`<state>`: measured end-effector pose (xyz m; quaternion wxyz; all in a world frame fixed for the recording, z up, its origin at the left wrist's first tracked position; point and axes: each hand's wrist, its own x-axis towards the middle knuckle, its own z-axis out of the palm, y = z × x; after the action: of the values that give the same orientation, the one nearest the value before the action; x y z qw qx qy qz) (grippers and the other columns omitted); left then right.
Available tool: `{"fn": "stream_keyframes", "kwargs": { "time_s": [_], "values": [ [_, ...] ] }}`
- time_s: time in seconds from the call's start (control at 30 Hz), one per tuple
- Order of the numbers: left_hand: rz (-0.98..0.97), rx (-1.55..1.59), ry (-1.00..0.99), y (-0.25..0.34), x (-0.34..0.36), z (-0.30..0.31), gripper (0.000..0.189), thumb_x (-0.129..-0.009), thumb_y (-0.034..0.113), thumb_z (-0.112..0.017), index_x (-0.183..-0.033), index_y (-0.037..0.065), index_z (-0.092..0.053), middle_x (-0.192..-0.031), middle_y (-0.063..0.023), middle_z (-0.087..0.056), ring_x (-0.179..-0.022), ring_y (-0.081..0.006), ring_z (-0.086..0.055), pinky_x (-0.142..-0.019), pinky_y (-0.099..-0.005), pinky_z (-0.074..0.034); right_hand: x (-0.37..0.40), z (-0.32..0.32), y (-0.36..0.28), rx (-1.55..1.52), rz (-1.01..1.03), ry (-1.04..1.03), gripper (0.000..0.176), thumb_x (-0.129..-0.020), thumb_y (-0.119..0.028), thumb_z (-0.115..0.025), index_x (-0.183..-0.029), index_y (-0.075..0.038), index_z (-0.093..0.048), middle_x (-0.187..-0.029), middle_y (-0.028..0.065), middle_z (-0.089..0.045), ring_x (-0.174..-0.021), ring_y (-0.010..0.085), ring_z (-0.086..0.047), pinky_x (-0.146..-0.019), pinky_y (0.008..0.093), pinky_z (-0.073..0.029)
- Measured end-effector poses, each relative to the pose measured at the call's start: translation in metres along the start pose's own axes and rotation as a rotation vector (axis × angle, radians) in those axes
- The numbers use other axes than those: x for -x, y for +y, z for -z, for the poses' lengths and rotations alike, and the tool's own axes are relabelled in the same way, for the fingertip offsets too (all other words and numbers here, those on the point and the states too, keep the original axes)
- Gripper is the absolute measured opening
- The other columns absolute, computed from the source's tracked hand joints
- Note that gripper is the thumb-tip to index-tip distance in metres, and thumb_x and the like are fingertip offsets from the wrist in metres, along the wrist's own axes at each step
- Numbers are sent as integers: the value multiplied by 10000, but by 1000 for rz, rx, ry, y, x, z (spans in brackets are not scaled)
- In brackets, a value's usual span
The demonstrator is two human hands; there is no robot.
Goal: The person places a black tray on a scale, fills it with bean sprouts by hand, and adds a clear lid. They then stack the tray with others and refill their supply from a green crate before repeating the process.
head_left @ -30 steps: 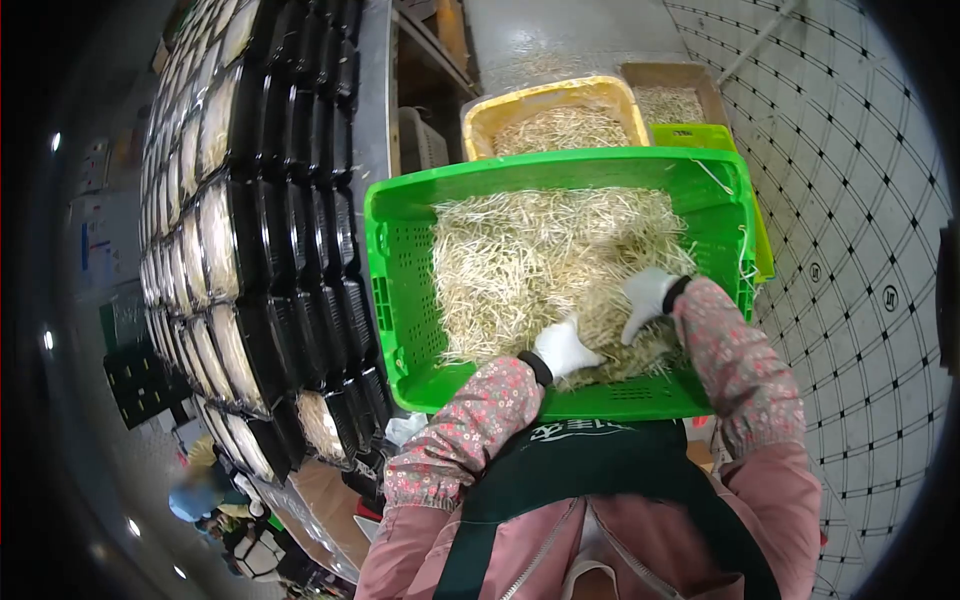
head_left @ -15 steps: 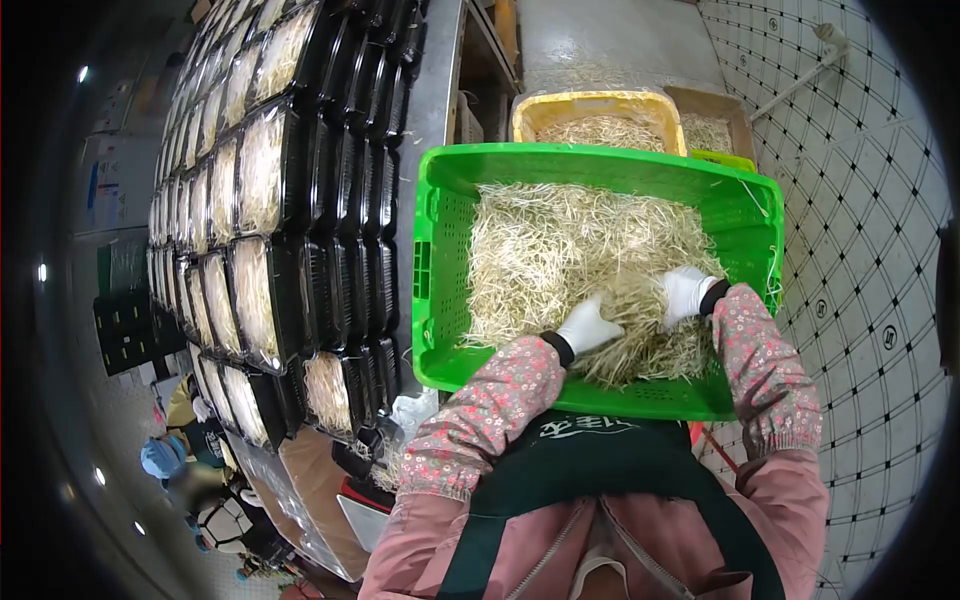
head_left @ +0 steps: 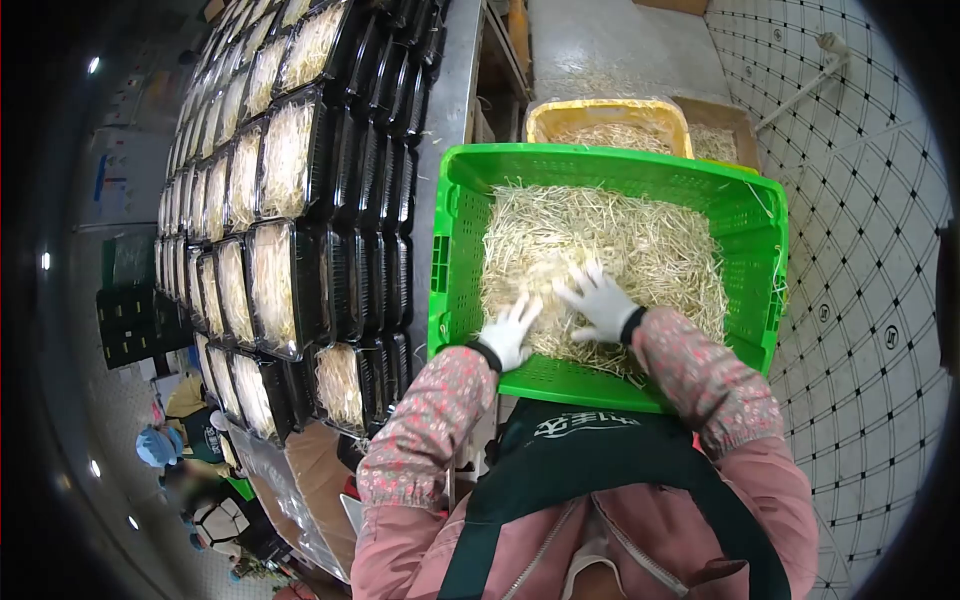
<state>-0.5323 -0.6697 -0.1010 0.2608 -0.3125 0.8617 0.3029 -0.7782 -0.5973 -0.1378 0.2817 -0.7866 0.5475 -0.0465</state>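
A heap of pale, thin-stemmed bean sprouts (head_left: 650, 235) fills much of a green perforated plastic crate (head_left: 610, 160) in front of me. My left hand (head_left: 508, 333), in a white glove, is at the crate's near left part with its fingers spread towards the sprouts. Beside it, my right hand (head_left: 600, 305), gloved the same way, reaches over the sprouts with open, spread fingers. Some sprouts just beyond the fingertips look blurred. Neither hand is closed round anything.
On the left, stacked black trays (head_left: 290, 165) of sprouts under clear film stand on a metal table (head_left: 445, 150). Beyond the crate are a yellow tub (head_left: 680, 120) and a brown box (head_left: 745, 130), both containing sprouts. Another person in a blue cap (head_left: 158, 446) is at lower left.
Both hands have moved left within the crate and opened; the sprouts they were gripping are released. The darker clump at the near right is spread out.
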Motion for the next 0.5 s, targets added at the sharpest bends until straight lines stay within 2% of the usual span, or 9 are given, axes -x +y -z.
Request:
{"fn": "stream_keyframes", "kwargs": {
  "time_s": [0.07,0.13,0.17,0.2,0.27,0.33,0.4,0.47,0.5],
  "values": [
    [-137,69,-110,-21,7,-30,723,-898,330,-607,-1526,213,-270,-1572,-213,-209,-1338,-471,-375,-1073,-462,-391,33,-9,2,-70,82,-182,900,-791,-582,-679,-1515,-215,-289,-1541,268,-224,-1370,529,-261,-1092,582,-294],
    [-209,98,-199,-24,14,-15,575,-945,354,-549,-1478,206,-392,-1557,-202,-268,-1329,-418,-416,-1088,-417,-381,48,9,7,-164,117,-290,753,-827,-590,-630,-1452,-220,-431,-1519,247,-298,-1339,448,-368,-1103,481,-331],
    [-308,209,-223,-34,13,-11,516,-946,381,-551,-1426,208,-479,-1447,-198,-458,-1257,-376,-511,-1067,-401,-405,46,24,17,-306,119,-375,710,-837,-574,-627,-1426,-210,-473,-1502,233,-344,-1330,415,-399,-1102,450,-341],
    [-136,267,-385,-13,19,32,456,-933,358,-600,-1350,176,-569,-1297,-171,-607,-1161,-324,-603,-1023,-377,-449,38,33,28,-454,119,-456,669,-846,-559,-624,-1399,-200,-516,-1485,219,-390,-1320,382,-431,-1102,420,-351],
    [-70,477,-302,-34,8,35,425,-910,290,-656,-1293,109,-614,-1196,-159,-669,-1088,-260,-650,-978,-341,-481,18,81,31,-535,-82,-401,425,-848,-459,-666,-1112,-131,-722,-1178,107,-682,-1098,293,-628,-973,367,-481],
    [105,514,103,-43,-11,34,422,-902,235,-662,-1256,10,-615,-1208,-188,-656,-1102,-252,-641,-986,-341,-476,-18,90,52,-468,-154,-284,434,-824,-448,-681,-1076,-98,-730,-978,115,-735,-905,261,-696,-853,355,-531],
    [-3,290,577,-46,-42,35,634,-905,300,-647,-1423,9,-426,-1389,-253,-496,-1305,-371,-463,-1105,-404,-356,-50,81,59,-563,-266,25,609,-814,-500,-656,-1282,-113,-608,-1243,168,-638,-1145,316,-604,-986,400,-459],
    [88,224,793,-56,-81,19,837,-895,422,-641,-1489,-26,-256,-1453,-308,-382,-1354,-412,-380,-1136,-418,-301,-81,52,63,-321,-329,122,937,-755,-598,-681,-1495,-141,-333,-1535,233,-301,-1371,391,-363,-1125,450,-317],
    [198,234,672,-43,-85,15,919,-871,487,-640,-1490,-46,-221,-1455,-333,-355,-1359,-429,-361,-1142,-423,-288,-85,32,63,-359,-313,124,1002,-728,-624,-694,-1510,-145,-290,-1536,244,-284,-1381,397,-343,-1131,458,-309]
  ]
}}
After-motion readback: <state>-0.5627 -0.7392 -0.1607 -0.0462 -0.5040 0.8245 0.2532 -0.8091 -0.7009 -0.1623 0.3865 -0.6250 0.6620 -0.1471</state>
